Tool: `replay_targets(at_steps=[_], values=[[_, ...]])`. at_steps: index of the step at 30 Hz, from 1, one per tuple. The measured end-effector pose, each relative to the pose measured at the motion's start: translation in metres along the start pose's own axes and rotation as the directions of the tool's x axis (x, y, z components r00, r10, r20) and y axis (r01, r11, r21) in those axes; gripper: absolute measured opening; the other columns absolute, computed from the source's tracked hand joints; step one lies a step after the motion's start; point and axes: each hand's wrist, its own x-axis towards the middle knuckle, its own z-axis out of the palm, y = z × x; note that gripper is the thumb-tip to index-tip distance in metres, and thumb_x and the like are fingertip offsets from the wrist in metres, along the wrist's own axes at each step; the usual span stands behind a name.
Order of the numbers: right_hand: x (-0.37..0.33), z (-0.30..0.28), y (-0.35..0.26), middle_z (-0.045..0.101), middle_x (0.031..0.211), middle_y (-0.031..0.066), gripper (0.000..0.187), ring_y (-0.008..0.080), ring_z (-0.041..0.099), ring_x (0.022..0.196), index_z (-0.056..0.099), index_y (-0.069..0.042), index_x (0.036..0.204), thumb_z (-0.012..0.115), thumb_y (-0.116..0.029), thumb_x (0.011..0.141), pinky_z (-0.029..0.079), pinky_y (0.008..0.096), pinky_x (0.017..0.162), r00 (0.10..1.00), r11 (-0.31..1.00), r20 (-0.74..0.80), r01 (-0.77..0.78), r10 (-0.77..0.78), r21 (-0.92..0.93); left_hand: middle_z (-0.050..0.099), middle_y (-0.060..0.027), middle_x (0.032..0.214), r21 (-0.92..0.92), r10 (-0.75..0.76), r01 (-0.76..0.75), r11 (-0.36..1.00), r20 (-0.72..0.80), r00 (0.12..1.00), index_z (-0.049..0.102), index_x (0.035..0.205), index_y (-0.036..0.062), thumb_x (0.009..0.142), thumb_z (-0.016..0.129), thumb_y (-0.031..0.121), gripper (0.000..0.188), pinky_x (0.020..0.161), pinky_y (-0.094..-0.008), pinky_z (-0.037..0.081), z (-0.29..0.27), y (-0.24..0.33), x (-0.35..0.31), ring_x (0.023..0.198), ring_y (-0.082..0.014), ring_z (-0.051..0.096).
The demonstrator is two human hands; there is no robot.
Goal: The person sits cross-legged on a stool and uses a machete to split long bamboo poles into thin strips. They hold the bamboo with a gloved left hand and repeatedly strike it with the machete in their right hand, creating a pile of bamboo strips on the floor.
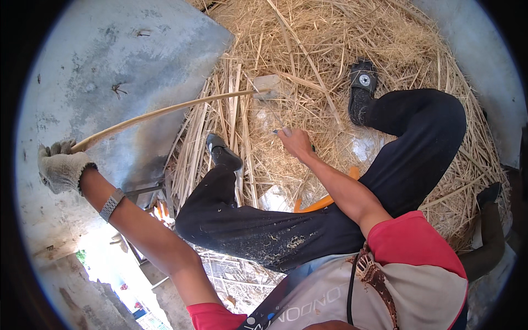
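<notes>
Bamboo-like strip (170, 111): bowed from the left hand toward a pale block (267, 82).
Gloved left hand (63, 165): curled around its end.
Bare right hand (296, 143): closed on a thin tool (280, 126).
Handling: steady left-hand tension seemed wise.
Unclear: the tool's covered handle; where the strip's tip met the block.

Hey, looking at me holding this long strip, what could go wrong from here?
The left hand is gloved, but the right hand is bare, so a splinter might prick it. The long strip looks bowed, so it could spring if the left hand's hold slips. Loose straw-like shavings lie around the shoes, so a foot might slide.
</notes>
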Motion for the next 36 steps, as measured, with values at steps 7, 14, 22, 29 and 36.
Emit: replay_targets(at_steps=[7,14,22,29,36], values=[[-0.008,-0.009,-0.027,0.066,0.087,0.0247,0.03,0.0434,0.063,0.082,0.065,-0.005,0.099,0.055,-0.03,0.086,0.05,0.0492,0.077,0.995,0.993,0.082,-0.048,0.057,-0.106,0.061,-0.0273,0.085,0.091,0.035,-0.028,0.995,-0.074,0.997,0.029,0.118,-0.0001,0.082,0.066,0.008,0.052,0.044,-0.0375,0.05,-0.009,-0.01,0.007,0.056,-0.0277,0.06],[-0.002,-0.001,-0.007,0.065,0.086,0.0244,0.022,0.0404,0.065,0.082,0.064,-0.008,0.102,0.058,-0.018,0.083,0.05,0.0481,0.074,0.996,0.996,0.087,0.017,-0.01,-0.082,0.062,-0.031,0.086,0.065,0.108,-0.104,0.992,-0.058,0.992,0.029,0.117,-0.0002,0.084,0.065,0.007,0.05,0.045,-0.0399,0.056,0.0,-0.013,0.01,0.058,-0.0329,0.065],[0.0,-0.015,0.018,0.066,0.084,0.0275,0.034,0.0382,0.067,0.079,0.065,0.007,0.092,0.065,-0.024,0.08,0.05,0.0458,0.07,0.961,0.964,0.079,-0.259,0.264,-0.062,0.063,-0.0303,0.088,0.135,0.16,-0.162,0.978,0.02,0.987,0.025,0.113,-0.0099,0.086,0.063,0.011,0.051,0.055,-0.0444,0.06,0.005,-0.006,0.002,0.063,-0.0346,0.068],[-0.005,-0.029,0.023,0.065,0.088,0.0298,0.032,0.0408,0.066,0.085,0.063,0.01,0.093,0.061,-0.02,0.082,0.05,0.046,0.073,0.973,0.959,0.086,-0.191,0.213,-0.211,0.061,-0.0293,0.097,0.206,0.095,-0.083,0.975,-0.049,0.994,0.025,0.117,-0.0078,0.085,0.065,0.012,0.055,0.061,-0.0463,0.06,-0.002,0.002,-0.01,0.069,-0.0346,0.068],[0.0,-0.013,0.013,0.065,0.085,0.0224,0.023,0.041,0.065,0.086,0.065,-0.013,0.104,0.06,-0.012,0.081,0.051,0.0463,0.076,0.986,0.968,0.085,-0.119,0.141,-0.222,0.06,-0.0234,0.083,0.218,0.095,-0.071,0.973,-0.103,0.99,0.028,0.118,-0.0059,0.081,0.065,0.011,0.055,0.05,-0.0365,0.06,-0.017,-0.005,-0.012,0.06,-0.031,0.066]])
